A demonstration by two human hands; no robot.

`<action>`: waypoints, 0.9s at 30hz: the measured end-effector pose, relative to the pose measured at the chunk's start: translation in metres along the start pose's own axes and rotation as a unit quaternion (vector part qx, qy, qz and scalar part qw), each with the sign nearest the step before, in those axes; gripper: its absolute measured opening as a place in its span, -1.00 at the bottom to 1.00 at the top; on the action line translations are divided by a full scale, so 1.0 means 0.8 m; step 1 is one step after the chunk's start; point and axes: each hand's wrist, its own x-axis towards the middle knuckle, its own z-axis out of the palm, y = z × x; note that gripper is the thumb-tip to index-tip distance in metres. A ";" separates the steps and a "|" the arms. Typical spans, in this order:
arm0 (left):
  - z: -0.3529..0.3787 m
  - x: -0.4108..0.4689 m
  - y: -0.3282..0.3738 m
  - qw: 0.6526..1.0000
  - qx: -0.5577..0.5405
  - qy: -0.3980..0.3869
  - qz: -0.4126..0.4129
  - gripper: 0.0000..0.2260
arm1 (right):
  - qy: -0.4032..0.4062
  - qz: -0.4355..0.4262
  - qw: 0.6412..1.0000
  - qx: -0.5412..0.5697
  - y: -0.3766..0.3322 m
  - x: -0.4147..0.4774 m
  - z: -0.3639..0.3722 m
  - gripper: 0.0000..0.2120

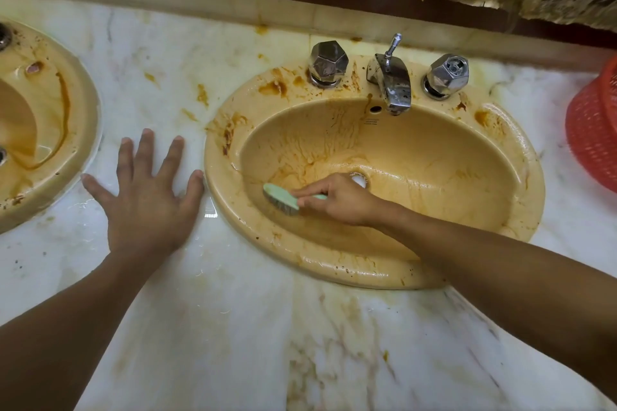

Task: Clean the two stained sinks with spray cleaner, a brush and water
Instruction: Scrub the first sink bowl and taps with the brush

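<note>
A yellow oval sink [521, 157] with brown stains on its rim and bowl is set in the marble counter. My right hand [337, 198] grips a light green brush [280, 197] by its handle, bristles down on the bowl's left slope near the drain [359, 178]. My left hand [147, 197] lies flat with spread fingers on the wet counter just left of this sink. A second stained yellow sink [78, 117] shows partly at the left edge. No spray cleaner is in view.
A chrome spout [392, 83] and two faceted chrome knobs [327, 63] [447, 75] stand at the sink's back rim. A red plastic basket [594, 130] sits at the right edge. The marble counter [233, 327] carries orange-brown splashes. Stained paper hangs above the backsplash.
</note>
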 end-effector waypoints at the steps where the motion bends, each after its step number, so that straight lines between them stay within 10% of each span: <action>1: 0.000 0.000 0.001 1.000 0.000 -0.001 0.001 -0.41 | -0.042 0.002 0.999 0.025 0.000 -0.010 -0.004 -0.72; 4: -0.001 -0.002 0.003 1.000 0.000 0.001 -0.001 -0.40 | -0.133 0.023 0.990 -0.034 0.021 -0.029 -0.034 -0.72; 10: -0.002 -0.002 0.004 1.000 -0.003 0.006 0.000 -0.40 | 0.001 0.013 0.999 -0.046 0.013 0.007 -0.008 -0.71; 15: -0.001 -0.002 0.004 1.000 -0.004 0.006 0.001 -0.40 | -0.131 0.031 0.990 -0.047 0.021 -0.008 -0.035 -0.72; 18: -0.001 -0.002 0.004 1.000 0.000 0.007 0.003 -0.40 | -0.047 0.043 0.983 -0.174 0.041 -0.005 -0.040 -0.69; 23: -0.001 -0.001 0.003 1.000 0.001 0.004 0.002 -0.39 | -0.028 0.000 0.998 -0.055 0.038 0.003 -0.002 -0.67; 27: 0.000 -0.001 0.003 1.000 0.002 0.006 0.003 -0.40 | 0.011 0.002 0.973 -0.231 0.056 0.003 -0.034 -0.63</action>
